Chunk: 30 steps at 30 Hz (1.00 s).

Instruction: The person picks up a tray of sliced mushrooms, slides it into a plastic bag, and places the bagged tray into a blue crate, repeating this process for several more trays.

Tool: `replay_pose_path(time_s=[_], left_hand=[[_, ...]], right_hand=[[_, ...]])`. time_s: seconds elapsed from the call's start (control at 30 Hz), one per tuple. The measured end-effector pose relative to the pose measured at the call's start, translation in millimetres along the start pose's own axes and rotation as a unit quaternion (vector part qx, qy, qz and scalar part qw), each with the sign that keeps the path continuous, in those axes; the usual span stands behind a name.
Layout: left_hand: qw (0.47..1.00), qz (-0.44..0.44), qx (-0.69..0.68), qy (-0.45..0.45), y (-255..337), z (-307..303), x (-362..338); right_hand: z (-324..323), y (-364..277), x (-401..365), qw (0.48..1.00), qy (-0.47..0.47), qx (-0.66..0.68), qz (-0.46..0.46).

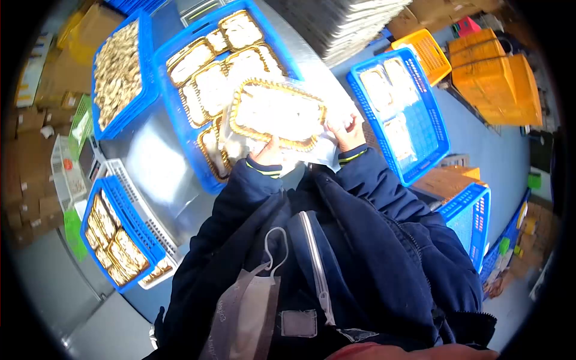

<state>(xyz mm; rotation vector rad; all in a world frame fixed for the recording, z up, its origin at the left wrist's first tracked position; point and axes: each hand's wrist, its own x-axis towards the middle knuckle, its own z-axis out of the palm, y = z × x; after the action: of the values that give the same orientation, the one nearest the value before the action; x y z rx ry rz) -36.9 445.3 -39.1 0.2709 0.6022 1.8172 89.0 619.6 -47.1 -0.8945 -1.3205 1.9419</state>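
Note:
Between both hands, in front of my chest, is a gold-rimmed tray (277, 114) inside a clear plastic bag; glare washes out its contents. My left hand (266, 153) grips the near left edge of the bagged tray. At its right end, my right hand (346, 131) is closed on the bag's edge. Just beyond the left hand stands a blue crate (173, 114) filled with similar gold-rimmed trays (211, 90). The bagged tray overlaps this crate's near right side in view.
Right of me, a blue crate (429, 138) holds several bagged trays. A blue basket of small pale brown pieces (118, 72) stands at the upper left, and another tray-filled blue crate (123, 234) at the lower left. Orange bins (492, 78) sit far right; the metal table (157, 165) lies beneath the crates.

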Motion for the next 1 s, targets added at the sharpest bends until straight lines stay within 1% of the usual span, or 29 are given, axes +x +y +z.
replay_pose_path(time_s=[0.07, 0.1, 0.13, 0.17, 0.23, 0.33, 0.37, 0.4, 0.47, 0.5, 0.53, 0.57, 0.6, 0.63, 0.67, 0.7, 0.73, 0.77, 0.8, 0.83, 0.87, 0.93, 0.97, 1.0], left_hand=[[1.0, -0.024, 0.005, -0.004, -12, 9, 20], [0.999, -0.035, 0.004, -0.007, -19, 12, 30], [0.999, -0.048, 0.012, -0.009, -24, 17, 38], [0.998, -0.057, 0.011, -0.009, -31, 18, 47], [0.997, -0.073, 0.018, -0.01, -40, 20, 58], [0.995, -0.096, 0.039, -0.012, -51, 18, 69], [0.994, -0.102, 0.046, -0.016, -54, 17, 73], [0.991, -0.11, 0.071, -0.024, -57, 12, 76], [0.983, -0.119, 0.131, -0.055, -66, 4, 85], [0.957, -0.085, 0.249, -0.122, -72, -7, 91], [0.905, -0.022, 0.38, -0.189, -73, -14, 95], [0.851, 0.05, 0.468, -0.234, -73, -21, 98], [0.913, -0.074, 0.334, -0.223, -68, -24, 94], [0.972, -0.149, 0.122, -0.132, -55, -3, 89], [0.975, -0.216, -0.047, -0.025, -42, 4, 88], [0.975, -0.205, -0.057, -0.067, -44, -16, 86], [0.972, -0.203, -0.075, -0.089, -42, -26, 85], [0.969, -0.201, -0.094, -0.111, -41, -36, 83], [0.964, -0.21, -0.12, -0.115, -37, -38, 83], [0.957, -0.219, -0.147, -0.119, -36, -36, 81], [0.968, -0.197, -0.121, -0.097, -34, -26, 76], [0.975, -0.219, -0.044, 0.007, -26, -24, 66], [0.955, -0.241, 0.066, 0.161, -19, -5, 64], [0.978, -0.197, -0.07, -0.029, -20, -27, 55]], right_hand=[[-26, -12, 6, 0.991, -0.067, 0.006, 0.118], [-32, -22, 6, 0.98, -0.049, 0.047, 0.189], [-30, -37, 2, 0.98, -0.008, 0.034, 0.196], [-49, -17, 10, 0.989, -0.05, 0.017, 0.139], [-61, -27, 11, 0.982, -0.028, 0.01, 0.187], [-77, -30, 11, 0.989, 0.028, -0.028, 0.145], [-81, -30, 11, 0.99, 0.047, -0.021, 0.133], [-102, -15, 17, 0.978, 0.036, -0.176, 0.102], [-108, -28, 18, 0.979, 0.086, -0.177, 0.058], [-121, -28, 22, 0.945, 0.105, -0.31, -0.02], [-130, -26, 24, 0.98, 0.139, -0.119, 0.071], [-152, -24, 31, 0.967, 0.14, -0.198, 0.08], [-178, -21, 37, 0.947, 0.137, -0.275, 0.092], [-196, -14, 38, 0.967, 0.193, -0.149, 0.078], [-214, -6, 40, 0.968, 0.243, -0.02, 0.06], [-247, 1, 42, 0.964, 0.252, -0.03, 0.078], [-282, 7, 42, 0.96, 0.26, -0.041, 0.097], [-311, 13, 41, 0.943, 0.305, -0.064, 0.118], [-338, 21, 39, 0.923, 0.35, -0.086, 0.137], [-364, 34, 35, 0.916, 0.381, -0.033, 0.125], [-387, 43, 35, 0.905, 0.409, 0.021, 0.111], [-413, 36, 37, 0.871, 0.482, 0.01, 0.093], [-483, 78, 36, 0.912, 0.394, -0.087, 0.079], [-506, 84, 39, 0.912, 0.401, -0.066, 0.061]])
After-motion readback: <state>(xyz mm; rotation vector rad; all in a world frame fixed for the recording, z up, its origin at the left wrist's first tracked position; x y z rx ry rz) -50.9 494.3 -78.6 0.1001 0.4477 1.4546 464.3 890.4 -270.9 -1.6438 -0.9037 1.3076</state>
